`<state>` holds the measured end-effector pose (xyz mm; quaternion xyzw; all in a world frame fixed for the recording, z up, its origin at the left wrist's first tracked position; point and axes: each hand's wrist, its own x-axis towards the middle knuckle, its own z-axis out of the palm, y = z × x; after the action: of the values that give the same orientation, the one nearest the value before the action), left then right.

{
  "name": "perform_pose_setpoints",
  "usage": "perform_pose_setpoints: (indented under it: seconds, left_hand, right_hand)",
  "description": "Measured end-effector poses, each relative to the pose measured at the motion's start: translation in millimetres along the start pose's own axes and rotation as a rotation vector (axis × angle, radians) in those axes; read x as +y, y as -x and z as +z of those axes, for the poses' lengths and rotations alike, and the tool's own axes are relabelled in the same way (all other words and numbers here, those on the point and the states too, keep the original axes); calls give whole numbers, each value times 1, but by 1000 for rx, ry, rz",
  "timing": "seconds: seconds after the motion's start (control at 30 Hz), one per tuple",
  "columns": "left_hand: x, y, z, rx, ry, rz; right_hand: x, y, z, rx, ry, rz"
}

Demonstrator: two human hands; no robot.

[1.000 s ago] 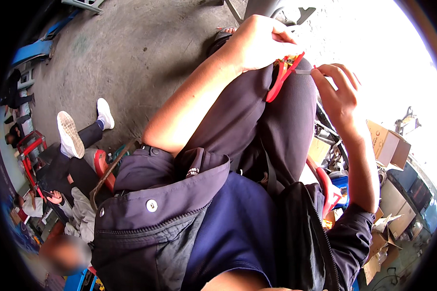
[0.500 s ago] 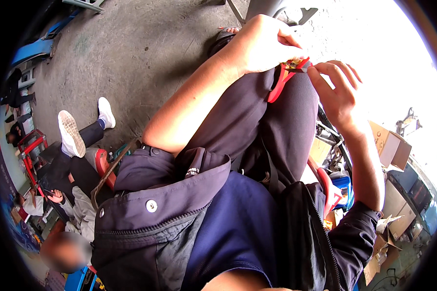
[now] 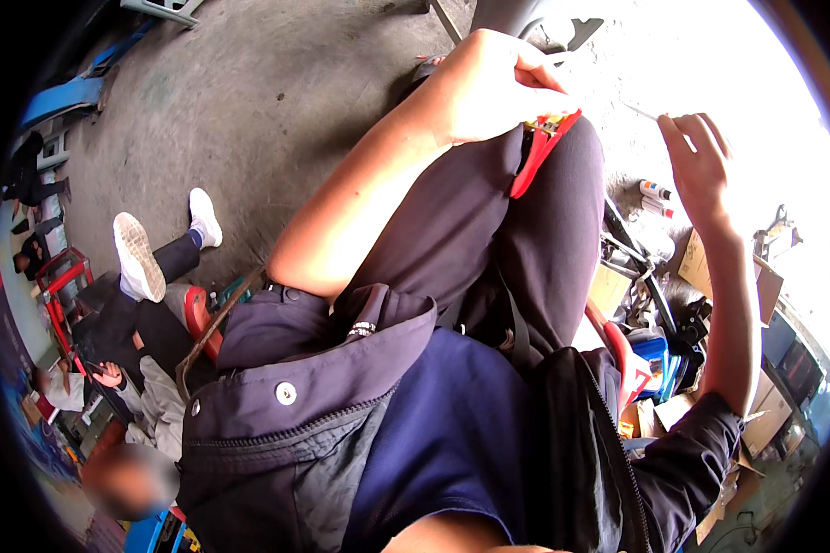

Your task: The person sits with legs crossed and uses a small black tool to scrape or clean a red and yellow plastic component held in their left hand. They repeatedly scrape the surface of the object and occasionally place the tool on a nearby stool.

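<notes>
Above my knees my left hand (image 3: 498,88) is closed on a red piece with yellow and brassy metal parts (image 3: 537,158). It is long and tapers toward my lap; I cannot make out its exact kind, and my fingers hide its upper end. To the right, apart from it, my right hand (image 3: 701,170) pinches a thin, narrow strip (image 3: 640,111) between thumb and fingertips. The strip points up and left against the bright floor, and its far end is washed out by the glare.
A seated person in white shoes (image 3: 138,258) is at the left. Open cardboard boxes (image 3: 696,263), white bottles (image 3: 655,198) and a blue container (image 3: 650,355) crowd the right side. A grey stand leg (image 3: 507,17) rises beyond my knees, and blue metal equipment (image 3: 65,97) stands far left.
My right hand has moved right, away from the red piece, carrying the thin strip that lay across it. The left hand has barely shifted and keeps its hold.
</notes>
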<state>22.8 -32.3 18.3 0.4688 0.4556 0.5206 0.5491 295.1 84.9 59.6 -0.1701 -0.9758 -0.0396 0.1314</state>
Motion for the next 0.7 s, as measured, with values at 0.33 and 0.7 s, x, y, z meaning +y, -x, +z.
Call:
perform_pose_setpoints:
  seconds: [0.33, 0.7]
  left_hand:
    - [-10, -9, -3, 208, -303, 301]
    - [-39, -54, 0, 259, -405, 517]
  right_hand:
    - [-48, -2, 14, 137, -503, 318]
    - [-45, 6, 66, 283, -1387, 851]
